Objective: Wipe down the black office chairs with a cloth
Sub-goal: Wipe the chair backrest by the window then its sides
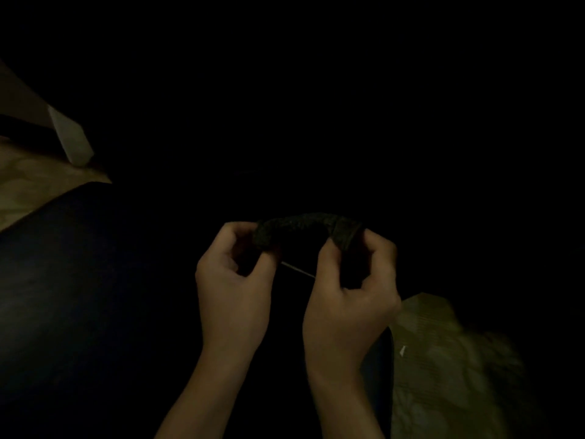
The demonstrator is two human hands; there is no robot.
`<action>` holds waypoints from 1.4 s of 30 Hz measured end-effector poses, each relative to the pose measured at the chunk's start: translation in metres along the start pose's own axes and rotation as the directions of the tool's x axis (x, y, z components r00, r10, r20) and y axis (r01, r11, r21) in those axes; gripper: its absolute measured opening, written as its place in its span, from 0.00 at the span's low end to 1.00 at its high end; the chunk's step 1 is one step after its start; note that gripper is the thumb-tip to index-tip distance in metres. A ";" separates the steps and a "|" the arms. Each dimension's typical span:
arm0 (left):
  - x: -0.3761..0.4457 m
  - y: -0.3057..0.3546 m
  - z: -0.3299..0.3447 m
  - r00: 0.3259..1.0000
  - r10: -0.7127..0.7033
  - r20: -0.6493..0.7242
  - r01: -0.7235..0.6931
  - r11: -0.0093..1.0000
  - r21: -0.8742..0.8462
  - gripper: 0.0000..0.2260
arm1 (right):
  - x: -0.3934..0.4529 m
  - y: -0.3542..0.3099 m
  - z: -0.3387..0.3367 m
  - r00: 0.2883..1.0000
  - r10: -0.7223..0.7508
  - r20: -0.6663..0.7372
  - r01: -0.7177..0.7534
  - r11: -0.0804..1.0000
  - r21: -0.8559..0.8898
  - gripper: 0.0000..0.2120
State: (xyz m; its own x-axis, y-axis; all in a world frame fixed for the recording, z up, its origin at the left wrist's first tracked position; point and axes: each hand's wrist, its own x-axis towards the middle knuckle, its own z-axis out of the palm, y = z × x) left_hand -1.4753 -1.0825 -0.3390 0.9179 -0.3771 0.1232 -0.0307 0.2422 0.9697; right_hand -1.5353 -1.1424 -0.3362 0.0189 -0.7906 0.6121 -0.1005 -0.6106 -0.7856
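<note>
The scene is very dark. A dark cloth [304, 224], rolled or bunched into a short arc, is stretched between both hands at the centre of the head view. My left hand [234, 280] pinches its left end, and my right hand [351, 289] grips its right end with curled fingers. A thin pale thread or edge [297, 270] runs between the hands below the cloth. A broad black surface [79, 296], possibly a chair, fills the lower left; the darkness hides its shape.
A pale floor patch [28, 185] and a white slanted leg or post [71, 139] show at the left edge. Another patch of mottled pale floor [443, 359] lies at the lower right. Everything above the hands is black.
</note>
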 end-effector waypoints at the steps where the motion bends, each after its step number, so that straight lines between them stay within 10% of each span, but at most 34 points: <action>1: -0.001 0.000 0.001 1.000 -0.002 0.006 0.002 1.000 0.007 0.09 | -0.001 0.002 -0.001 1.000 0.029 0.000 -0.029 1.000 0.013 0.13; 12: -0.007 -0.006 0.007 0.996 0.031 0.080 -0.035 0.998 0.048 0.08 | -0.009 0.016 -0.005 0.986 0.141 -0.090 -0.132 0.986 0.098 0.09; 26: -0.028 -0.019 0.065 0.938 -0.302 0.170 0.325 0.938 -0.123 0.07 | 0.011 0.021 -0.038 0.860 0.470 -0.199 -0.443 0.881 0.166 0.02; 42: 0.029 -0.026 0.031 0.950 -0.190 -0.247 0.114 0.950 -0.289 0.06 | 0.012 0.015 0.052 0.913 0.404 0.052 -0.405 0.884 0.236 0.04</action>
State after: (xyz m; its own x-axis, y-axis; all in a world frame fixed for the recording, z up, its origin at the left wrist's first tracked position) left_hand -1.4607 -1.1278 -0.3544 0.9758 -0.1836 -0.1187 0.1903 0.4458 0.8747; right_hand -1.4847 -1.1638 -0.3454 0.0281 -0.9712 0.2365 0.1379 -0.2306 -0.9632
